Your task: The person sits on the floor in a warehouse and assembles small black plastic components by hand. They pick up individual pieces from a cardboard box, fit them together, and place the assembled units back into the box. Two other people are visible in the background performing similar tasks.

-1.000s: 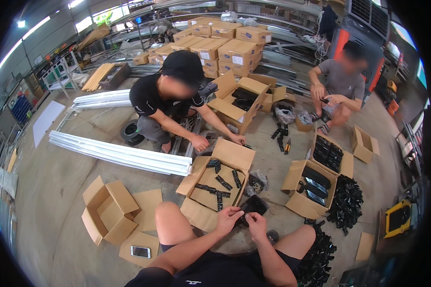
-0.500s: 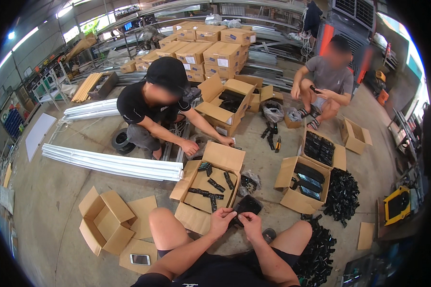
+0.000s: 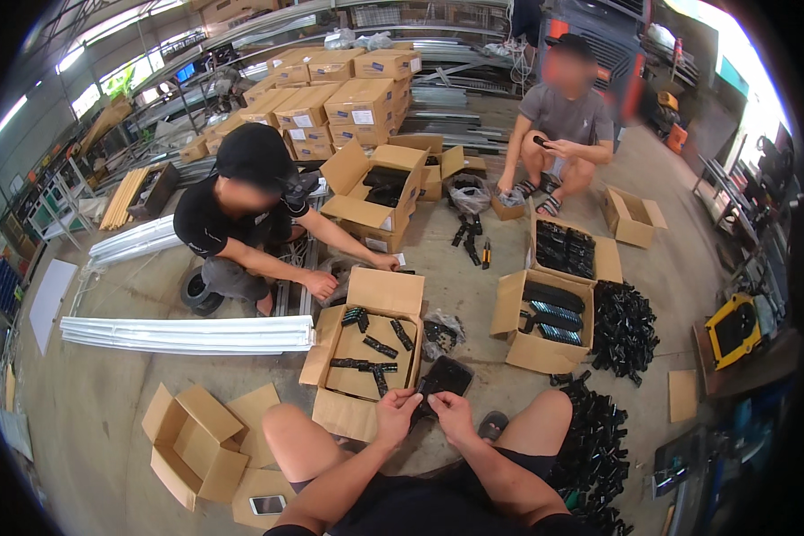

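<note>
I saw my left hand (image 3: 397,418) and right hand (image 3: 453,418) pinch a black part (image 3: 423,395), likely to steady it, by the black tray (image 3: 456,373)'s near edge.

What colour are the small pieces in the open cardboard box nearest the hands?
The small pieces are black; they show best in the head view.

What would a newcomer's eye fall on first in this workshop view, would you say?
Most likely the heap of black parts on the right, beside open cartons. Next come the long white strips on the left floor and the stacked boxes behind, then the left hand and right hand, low centre, pinching a small black part.
</note>
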A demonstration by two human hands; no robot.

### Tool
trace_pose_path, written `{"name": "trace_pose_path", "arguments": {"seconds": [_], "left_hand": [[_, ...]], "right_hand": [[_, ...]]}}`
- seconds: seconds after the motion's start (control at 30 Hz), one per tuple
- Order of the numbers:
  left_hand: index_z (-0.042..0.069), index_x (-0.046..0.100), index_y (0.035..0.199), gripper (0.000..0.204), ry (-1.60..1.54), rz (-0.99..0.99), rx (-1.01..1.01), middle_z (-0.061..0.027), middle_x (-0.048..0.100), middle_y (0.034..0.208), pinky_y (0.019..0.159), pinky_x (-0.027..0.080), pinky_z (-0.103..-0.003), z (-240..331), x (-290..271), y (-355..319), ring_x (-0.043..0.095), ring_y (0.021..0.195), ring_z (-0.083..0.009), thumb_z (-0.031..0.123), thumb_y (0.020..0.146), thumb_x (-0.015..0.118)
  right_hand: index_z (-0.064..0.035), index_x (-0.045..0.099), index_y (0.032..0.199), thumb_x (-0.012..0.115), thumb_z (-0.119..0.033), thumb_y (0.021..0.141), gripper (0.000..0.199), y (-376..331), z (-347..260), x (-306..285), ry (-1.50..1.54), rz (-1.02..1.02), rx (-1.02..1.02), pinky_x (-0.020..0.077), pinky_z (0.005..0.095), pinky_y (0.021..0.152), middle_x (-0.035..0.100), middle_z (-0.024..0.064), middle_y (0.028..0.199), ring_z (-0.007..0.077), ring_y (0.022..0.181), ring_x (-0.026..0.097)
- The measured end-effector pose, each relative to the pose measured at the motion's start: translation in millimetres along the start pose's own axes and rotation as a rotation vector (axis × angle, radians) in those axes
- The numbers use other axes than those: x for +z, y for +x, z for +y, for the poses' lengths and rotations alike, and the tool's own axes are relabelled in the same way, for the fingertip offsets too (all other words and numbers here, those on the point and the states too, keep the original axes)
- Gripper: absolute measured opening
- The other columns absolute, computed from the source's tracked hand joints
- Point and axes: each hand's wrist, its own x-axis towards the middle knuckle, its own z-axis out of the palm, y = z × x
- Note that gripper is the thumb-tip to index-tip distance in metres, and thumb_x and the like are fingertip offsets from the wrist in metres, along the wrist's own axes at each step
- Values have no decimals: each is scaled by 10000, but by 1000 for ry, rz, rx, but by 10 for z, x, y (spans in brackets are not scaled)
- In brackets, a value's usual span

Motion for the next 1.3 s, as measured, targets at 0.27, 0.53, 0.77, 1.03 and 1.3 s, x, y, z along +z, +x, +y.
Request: {"name": "trace_pose_path", "arguments": {"seconds": [0.27, 0.53, 0.77, 1.03, 1.3], "left_hand": [[-43, 648, 1083, 157, 18, 2, 45, -81, 734, 942, 774, 541, -216, -68, -68, 8, 676, 832, -86, -11, 941, 706], [-40, 649, 1067, 142, 36, 25, 39, -86, 735, 949, 775, 539, -216, -39, -29, 2, 677, 834, -89, -18, 938, 705], [-46, 646, 1059, 135, 3, 19, 36, -99, 736, 962, 784, 544, -221, -59, -17, -10, 682, 841, -97, -28, 937, 702], [-47, 647, 1062, 130, 28, 24, 63, -101, 737, 971, 779, 548, -223, -108, -45, -7, 681, 839, -99, -27, 944, 695], [-53, 642, 1079, 145, 11, 19, 53, -105, 738, 974, 790, 553, -231, -58, 9, -14, 684, 853, -103, -16, 949, 695]], "right_hand": [[17, 720, 942, 725, -127, 917, 147, -107, -387, 12, -391, -3, -448, 496, 347, 692, 631, 125, 887, 244, 795, 643], [5, 687, 978, 721, -160, 945, 172, -26, -60, 44, -136, -11, -201, 485, 315, 672, 631, 70, 871, 174, 765, 617], [-21, 635, 1028, 642, -188, 1009, 168, -46, 41, 97, -47, -24, -7, 469, 302, 662, 591, 38, 842, 130, 737, 568], [-6, 620, 1058, 652, -178, 998, 185, -99, -159, 91, -446, 62, -419, 493, 333, 703, 601, 93, 915, 190, 806, 617], [3, 635, 1069, 689, -130, 970, 175, -109, -80, 154, 91, 13, -67, 477, 276, 685, 642, 30, 895, 95, 784, 564]]}}
